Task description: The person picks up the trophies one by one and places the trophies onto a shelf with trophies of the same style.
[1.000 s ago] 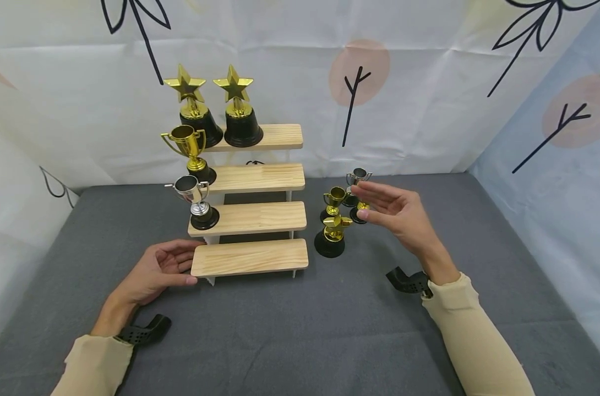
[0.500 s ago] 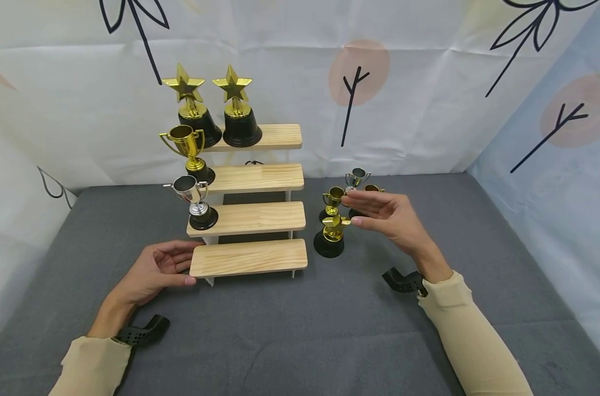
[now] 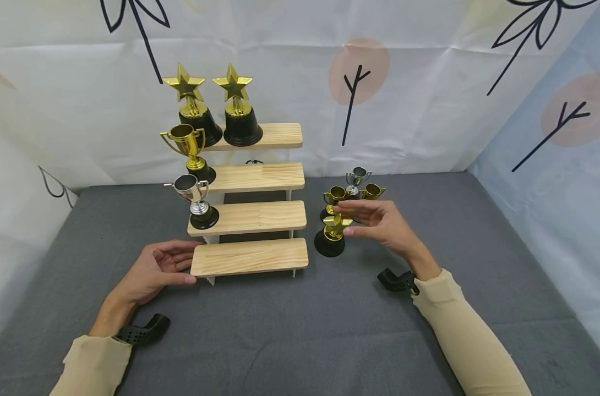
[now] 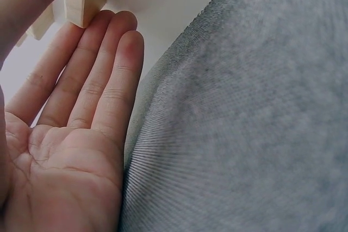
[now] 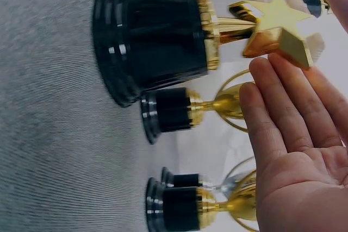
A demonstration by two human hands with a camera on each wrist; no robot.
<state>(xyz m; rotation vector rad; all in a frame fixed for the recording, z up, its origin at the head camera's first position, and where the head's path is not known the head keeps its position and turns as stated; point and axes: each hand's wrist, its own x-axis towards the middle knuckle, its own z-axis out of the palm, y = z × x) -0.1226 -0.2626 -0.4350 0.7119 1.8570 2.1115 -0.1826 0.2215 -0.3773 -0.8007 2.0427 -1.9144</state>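
We noted the star trophy (image 3: 331, 241) upright, just left of the nearer right hand (image 3: 383, 224), fingers extended; left hand (image 3: 155, 270), likewise unclenched, at the shelf (image 3: 250, 258).

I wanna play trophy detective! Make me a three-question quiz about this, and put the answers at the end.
1. Which hand is beside the lowest of the wooden steps, left or right?

2. True or false: on the steps, the gold cup stands higher than the silver cup.

3. In the bunch by the right hand, what stands frontmost in the head view?
A) a silver cup
B) a star trophy
C) a gold cup

Key:
1. The left hand.
2. True, one step higher.
3. B.
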